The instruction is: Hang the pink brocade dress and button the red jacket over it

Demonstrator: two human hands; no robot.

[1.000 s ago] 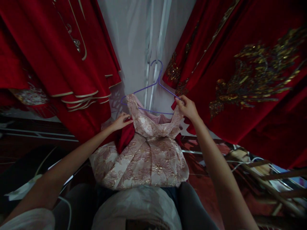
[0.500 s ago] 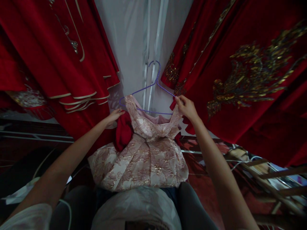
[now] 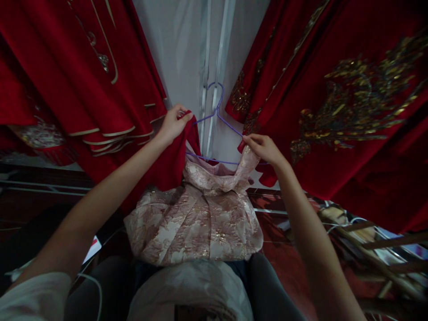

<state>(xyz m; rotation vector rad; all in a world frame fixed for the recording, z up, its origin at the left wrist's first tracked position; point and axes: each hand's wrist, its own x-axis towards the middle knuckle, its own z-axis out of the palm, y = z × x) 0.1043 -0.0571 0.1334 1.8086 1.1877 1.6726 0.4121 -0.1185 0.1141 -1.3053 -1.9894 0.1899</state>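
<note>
A small pink brocade dress (image 3: 197,214) hangs in front of me on a purple wire hanger (image 3: 217,118). My right hand (image 3: 262,147) pinches the dress's right shoulder strap against the hanger's right arm. My left hand (image 3: 174,122) is closed on a red velvet garment (image 3: 177,151), holding it up over the hanger's left end, where it covers the dress's left shoulder.
Red velvet robes with gold trim (image 3: 83,80) hang at the left and gold-embroidered ones (image 3: 351,102) at the right. A white plastic garment cover (image 3: 187,58) hangs behind the hanger. A pale bundle (image 3: 190,290) lies on my lap. Wooden slats and cables (image 3: 368,240) sit at the lower right.
My left hand has risen from the dress's side to the hanger's left end, pulling the red garment up with it. My right hand has stayed at the right strap.
</note>
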